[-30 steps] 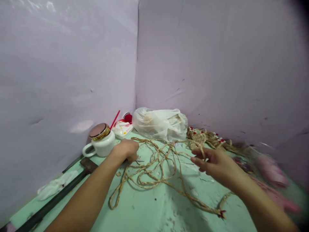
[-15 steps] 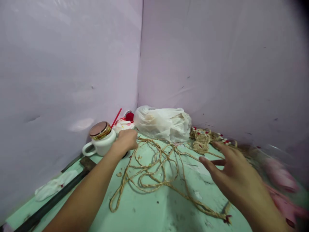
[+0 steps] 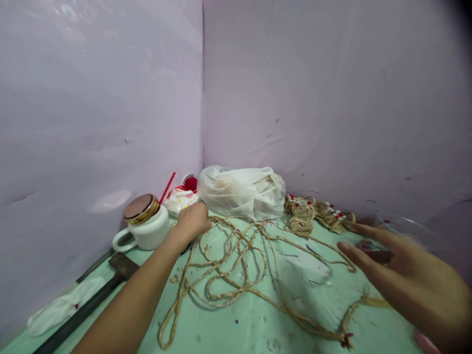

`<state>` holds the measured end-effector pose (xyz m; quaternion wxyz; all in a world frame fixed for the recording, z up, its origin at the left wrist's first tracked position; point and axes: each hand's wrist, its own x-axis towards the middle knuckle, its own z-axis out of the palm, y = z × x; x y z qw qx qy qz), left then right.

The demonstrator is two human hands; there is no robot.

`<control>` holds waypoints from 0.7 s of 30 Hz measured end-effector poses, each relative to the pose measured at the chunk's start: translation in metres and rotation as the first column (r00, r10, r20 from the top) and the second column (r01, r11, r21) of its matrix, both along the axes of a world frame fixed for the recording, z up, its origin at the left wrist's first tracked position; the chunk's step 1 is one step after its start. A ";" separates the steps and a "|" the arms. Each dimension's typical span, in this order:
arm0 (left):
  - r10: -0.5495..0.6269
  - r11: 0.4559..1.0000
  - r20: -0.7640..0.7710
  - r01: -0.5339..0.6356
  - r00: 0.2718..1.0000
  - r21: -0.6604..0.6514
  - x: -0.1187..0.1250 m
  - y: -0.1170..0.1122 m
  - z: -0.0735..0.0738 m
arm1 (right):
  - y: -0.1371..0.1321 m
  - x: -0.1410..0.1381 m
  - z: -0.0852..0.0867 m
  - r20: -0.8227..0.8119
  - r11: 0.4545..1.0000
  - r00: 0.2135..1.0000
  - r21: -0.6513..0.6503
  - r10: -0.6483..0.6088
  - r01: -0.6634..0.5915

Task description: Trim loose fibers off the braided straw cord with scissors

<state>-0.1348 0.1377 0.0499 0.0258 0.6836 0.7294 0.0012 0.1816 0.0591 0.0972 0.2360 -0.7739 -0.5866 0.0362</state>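
Note:
A long tan jute rope (image 3: 224, 285) lies in loose loops across the green table top (image 3: 206, 329). At the far left of the loops, my left hand (image 3: 193, 220) is closed, and the rope's strands run in at its fingers. A small dark thing shows partly beneath that hand, too covered to name. My right hand (image 3: 413, 275) hovers over the right side with its fingers apart, holding nothing. Below and left of it is the rope's knotted end, bound with dark red thread (image 3: 346, 340).
A white plastic bag (image 3: 241, 192) sits by the wall corner. Coiled jute pieces with red and white beads (image 3: 306, 216) lie to its right. On the left are a white mug (image 3: 149, 231), a gold-rimmed lid (image 3: 142, 209), a hammer (image 3: 92, 300) and a white cloth (image 3: 66, 305).
My right hand has moved right, away from the rope, uncovering more of the strands and the table. My left hand keeps its place by the rope. The view has turned slightly right.

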 end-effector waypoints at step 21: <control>-0.489 0.822 0.064 0.484 0.870 -0.300 0.069 -0.059 0.023 | 0.000 0.011 -0.015 0.106 0.907 0.950 -0.343 0.295 -0.243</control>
